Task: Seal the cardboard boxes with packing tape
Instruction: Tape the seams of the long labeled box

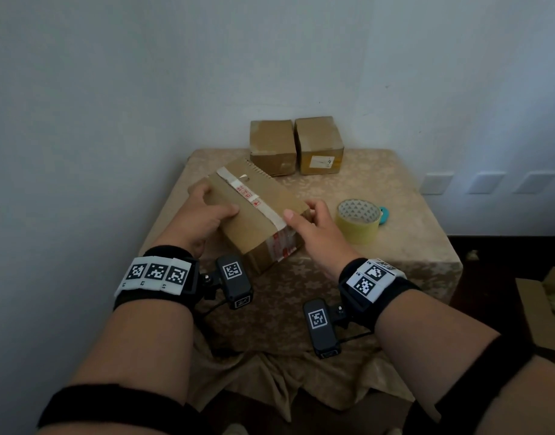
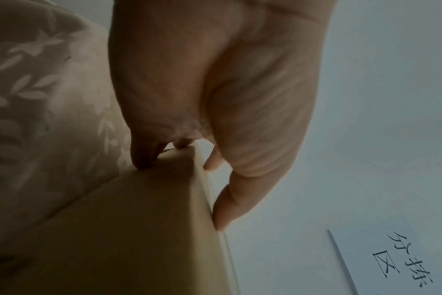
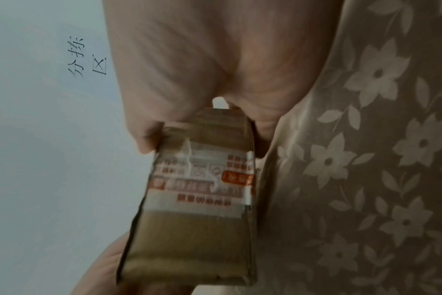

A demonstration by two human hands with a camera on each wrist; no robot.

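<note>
A makeshift parcel-sorting corner in a plain room: a handwritten wall sign (image 2: 401,257) reading 分拣区, cardboard boxes (image 1: 296,146) at the far edge of a floral-clothed surface (image 1: 395,189), bare white walls.

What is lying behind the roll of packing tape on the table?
A small teal object peeks out from behind the tape roll, at its right rim. Only a sliver shows; the roll covers the rest, so I cannot tell what it is.
</note>
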